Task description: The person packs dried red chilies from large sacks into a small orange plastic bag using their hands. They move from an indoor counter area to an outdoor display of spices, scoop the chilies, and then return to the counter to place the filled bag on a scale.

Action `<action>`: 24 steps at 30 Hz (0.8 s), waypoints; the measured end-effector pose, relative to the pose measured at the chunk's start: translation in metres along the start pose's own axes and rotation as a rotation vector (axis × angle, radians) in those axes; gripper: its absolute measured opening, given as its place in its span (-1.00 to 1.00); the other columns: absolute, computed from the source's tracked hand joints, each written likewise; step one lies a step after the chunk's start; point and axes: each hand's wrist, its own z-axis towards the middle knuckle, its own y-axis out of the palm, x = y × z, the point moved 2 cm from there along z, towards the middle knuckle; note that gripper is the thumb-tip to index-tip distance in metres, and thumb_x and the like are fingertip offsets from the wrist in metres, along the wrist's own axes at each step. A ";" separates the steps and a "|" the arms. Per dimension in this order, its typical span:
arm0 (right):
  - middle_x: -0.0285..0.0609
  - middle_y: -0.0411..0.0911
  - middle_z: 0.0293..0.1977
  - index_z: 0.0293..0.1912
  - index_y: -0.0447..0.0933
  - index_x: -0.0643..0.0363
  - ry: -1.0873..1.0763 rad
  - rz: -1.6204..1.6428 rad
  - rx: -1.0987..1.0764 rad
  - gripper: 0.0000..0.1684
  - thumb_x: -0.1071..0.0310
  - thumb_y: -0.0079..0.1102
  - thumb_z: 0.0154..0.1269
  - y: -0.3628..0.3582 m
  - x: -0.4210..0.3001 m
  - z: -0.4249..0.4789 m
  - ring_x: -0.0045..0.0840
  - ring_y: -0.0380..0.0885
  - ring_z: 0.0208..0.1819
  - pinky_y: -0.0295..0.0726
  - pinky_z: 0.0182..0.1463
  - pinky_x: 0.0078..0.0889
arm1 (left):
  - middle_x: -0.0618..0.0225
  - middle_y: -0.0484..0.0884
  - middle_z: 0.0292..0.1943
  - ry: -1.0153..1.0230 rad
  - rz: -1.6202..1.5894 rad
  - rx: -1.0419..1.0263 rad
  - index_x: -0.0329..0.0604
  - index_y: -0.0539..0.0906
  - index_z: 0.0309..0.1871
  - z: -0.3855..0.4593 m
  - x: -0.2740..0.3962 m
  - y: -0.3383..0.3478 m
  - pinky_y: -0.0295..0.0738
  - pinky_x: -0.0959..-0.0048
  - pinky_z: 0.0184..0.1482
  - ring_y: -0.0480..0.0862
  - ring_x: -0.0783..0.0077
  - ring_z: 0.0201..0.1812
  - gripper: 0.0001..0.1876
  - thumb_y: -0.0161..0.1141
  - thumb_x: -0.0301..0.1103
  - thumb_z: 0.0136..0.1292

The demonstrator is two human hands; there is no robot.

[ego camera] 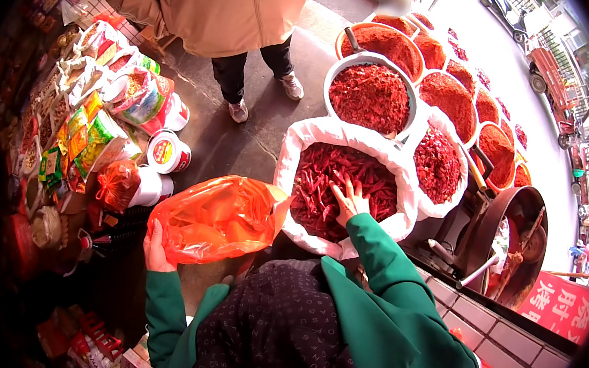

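Observation:
My left hand (156,245) grips the near left edge of a thin orange plastic bag (218,219). The bag's mouth gapes wide, and its right rim touches a white woven sack (289,157) with a rolled-down edge. Whole dried red chilies (320,186) fill that sack. On top of them lies my right hand (350,199), palm down with the fingers spread; no chili shows in its grasp. Beyond the sack sits a grey tub (326,89) of crushed chili (370,96), and to its right a second white sack (459,190) holds cut chilies (437,162).
A person in a tan jacket (220,9) stands ahead. Orange-rimmed tubs of chili powder (449,100) run up the right side. A dark round metal vessel (531,205) and a tiled ledge (491,338) lie at right. Packaged goods (98,140) and white buckets (166,152) crowd the left.

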 end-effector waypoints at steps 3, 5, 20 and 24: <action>-0.12 -0.01 0.42 0.35 0.15 -0.41 -0.024 0.014 0.035 -0.05 0.47 0.18 -0.04 0.000 0.013 0.018 0.08 0.20 0.31 0.57 0.06 0.09 | 0.20 0.57 0.12 -0.002 -0.020 0.001 -0.27 0.49 0.16 0.003 0.003 0.015 0.52 0.26 0.15 0.59 0.28 0.10 -0.66 0.02 -0.28 0.44; -0.12 0.07 0.38 0.31 0.20 -0.38 -0.046 0.034 0.086 -0.07 0.47 0.20 -0.07 0.010 0.025 0.031 0.07 0.32 0.22 0.64 -0.02 -0.09 | 0.22 0.54 0.15 -0.013 -0.019 -0.028 -0.24 0.47 0.20 0.002 0.006 0.030 0.49 0.25 0.17 0.57 0.27 0.12 -0.64 0.04 -0.27 0.43; -0.13 0.44 0.03 0.09 0.43 0.02 -0.249 0.459 0.274 -0.29 0.39 0.38 -0.19 -0.092 0.043 0.027 -0.21 0.51 0.04 0.54 0.08 -0.29 | 0.30 0.61 0.03 0.170 0.141 -0.194 -0.34 0.53 0.10 0.035 -0.022 0.124 0.44 0.50 0.11 0.58 0.51 0.00 -0.71 0.04 -0.36 0.44; -0.12 0.46 -0.03 0.07 0.44 0.02 -0.340 0.479 0.241 -0.31 0.44 0.37 -0.19 -0.157 0.023 0.000 -0.21 0.52 0.01 0.53 0.08 -0.29 | 0.35 0.62 -0.03 0.155 0.140 -0.226 -0.31 0.54 0.06 0.040 -0.042 0.137 0.45 0.54 0.07 0.58 0.55 -0.04 -0.75 0.04 -0.37 0.43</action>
